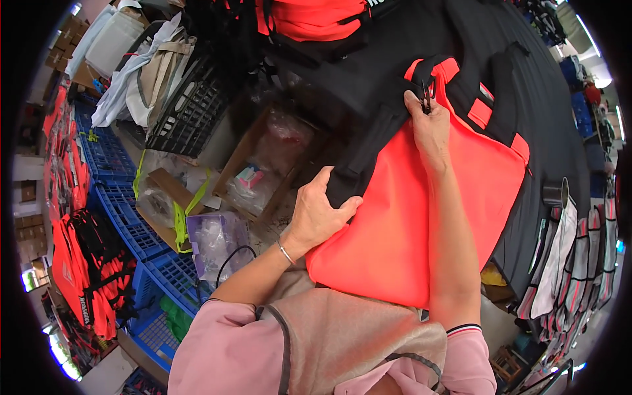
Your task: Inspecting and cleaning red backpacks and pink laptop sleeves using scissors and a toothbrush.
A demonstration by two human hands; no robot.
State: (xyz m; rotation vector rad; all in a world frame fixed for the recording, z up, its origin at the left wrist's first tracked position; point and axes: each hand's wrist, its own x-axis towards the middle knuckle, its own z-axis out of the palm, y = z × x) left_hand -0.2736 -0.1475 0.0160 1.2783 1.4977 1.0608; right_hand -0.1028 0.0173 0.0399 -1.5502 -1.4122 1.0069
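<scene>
A bright orange-red and black bag (388,230), perhaps a backpack, lies before me with its lower end against my lap. Its black straps and webbing run along the top and sides. My left hand (316,214) grips the bag's black left edge, the thumb lying on top; the other fingers are partly hidden. Near the bag's top, my right hand (431,128) is closed around small dark thread snips (426,99), whose tips point up toward the black webbing. My right forearm crosses over the orange-red panel.
Black cloth (553,125) covers the surface beneath the bag. More orange-red bags (316,20) lie at the far side. Left are a black crate (191,99), an open carton (240,148), a purple box (204,237) and blue crates (125,217). Grey-white strips (559,263) hang right.
</scene>
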